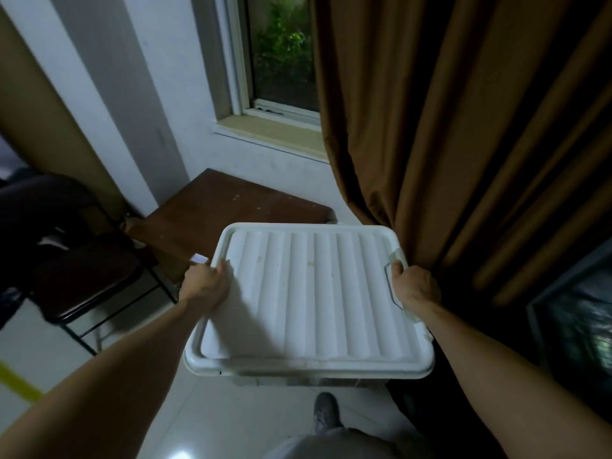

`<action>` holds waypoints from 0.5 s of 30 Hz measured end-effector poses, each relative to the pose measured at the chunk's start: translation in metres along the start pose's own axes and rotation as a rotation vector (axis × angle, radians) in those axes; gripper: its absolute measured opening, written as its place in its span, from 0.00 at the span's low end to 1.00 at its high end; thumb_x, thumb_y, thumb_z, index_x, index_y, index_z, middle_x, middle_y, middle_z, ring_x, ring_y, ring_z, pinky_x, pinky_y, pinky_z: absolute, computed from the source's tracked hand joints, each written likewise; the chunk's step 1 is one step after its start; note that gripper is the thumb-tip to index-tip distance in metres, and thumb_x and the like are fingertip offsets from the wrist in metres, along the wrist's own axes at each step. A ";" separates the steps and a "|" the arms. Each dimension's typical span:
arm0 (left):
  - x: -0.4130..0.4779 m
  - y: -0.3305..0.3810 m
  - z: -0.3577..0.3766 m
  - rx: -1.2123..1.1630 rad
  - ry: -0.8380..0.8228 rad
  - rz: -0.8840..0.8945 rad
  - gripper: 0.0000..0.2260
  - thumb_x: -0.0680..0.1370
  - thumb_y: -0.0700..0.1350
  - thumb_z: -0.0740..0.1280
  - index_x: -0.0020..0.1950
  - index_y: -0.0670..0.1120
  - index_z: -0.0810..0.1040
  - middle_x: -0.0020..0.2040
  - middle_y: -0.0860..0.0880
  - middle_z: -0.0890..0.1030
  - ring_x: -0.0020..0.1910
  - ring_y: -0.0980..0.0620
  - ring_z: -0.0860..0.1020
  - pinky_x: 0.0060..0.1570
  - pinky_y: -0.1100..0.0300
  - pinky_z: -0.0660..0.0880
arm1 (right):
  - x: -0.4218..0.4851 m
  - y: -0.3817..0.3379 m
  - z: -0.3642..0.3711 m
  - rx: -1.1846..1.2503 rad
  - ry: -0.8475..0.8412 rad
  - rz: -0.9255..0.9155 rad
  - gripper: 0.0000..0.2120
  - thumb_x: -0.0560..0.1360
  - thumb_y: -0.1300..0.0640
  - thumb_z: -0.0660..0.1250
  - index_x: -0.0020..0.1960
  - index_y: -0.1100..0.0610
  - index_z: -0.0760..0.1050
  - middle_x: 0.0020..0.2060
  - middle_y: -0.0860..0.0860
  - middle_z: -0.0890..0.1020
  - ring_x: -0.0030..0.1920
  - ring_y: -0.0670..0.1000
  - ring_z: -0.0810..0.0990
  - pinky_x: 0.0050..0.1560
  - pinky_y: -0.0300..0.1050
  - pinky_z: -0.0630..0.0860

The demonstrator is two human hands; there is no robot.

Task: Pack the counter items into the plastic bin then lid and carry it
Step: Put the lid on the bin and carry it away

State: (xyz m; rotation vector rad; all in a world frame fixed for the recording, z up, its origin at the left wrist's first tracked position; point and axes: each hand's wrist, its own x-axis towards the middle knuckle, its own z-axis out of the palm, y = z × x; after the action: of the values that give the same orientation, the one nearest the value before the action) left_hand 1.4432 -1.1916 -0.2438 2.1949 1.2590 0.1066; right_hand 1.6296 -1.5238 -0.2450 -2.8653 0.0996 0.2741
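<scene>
Lidded translucent plastic bin with ribbed white lid (308, 299), held level above the pale tiled floor, in front of the brown wooden table (228, 207). Left hand (205, 286) and right hand (415, 286) each grip a side handle, presumably to balance the load for carrying.

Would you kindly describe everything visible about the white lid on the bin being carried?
The lid looks like white opaque plastic. It is rectangular with rounded corners, a raised rim and parallel ridges across its top, and it shows a few faint brownish marks. It sits closed on the bin, carried roughly level. The left hand grips its left edge with the thumb on top, and the right hand grips the right edge at a clear latch.
</scene>
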 end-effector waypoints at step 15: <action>0.133 -0.032 -0.019 -0.047 -0.010 -0.200 0.27 0.81 0.58 0.58 0.53 0.33 0.79 0.48 0.36 0.81 0.46 0.39 0.78 0.47 0.52 0.73 | 0.105 -0.148 0.074 -0.080 -0.029 -0.205 0.32 0.82 0.41 0.48 0.49 0.65 0.80 0.44 0.61 0.82 0.41 0.58 0.78 0.38 0.46 0.71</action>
State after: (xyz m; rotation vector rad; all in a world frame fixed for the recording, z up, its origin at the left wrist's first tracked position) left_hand 1.4849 -1.0630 -0.2743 2.0150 1.4481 0.0446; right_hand 1.7327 -1.3667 -0.2984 -2.9190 -0.2139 0.2844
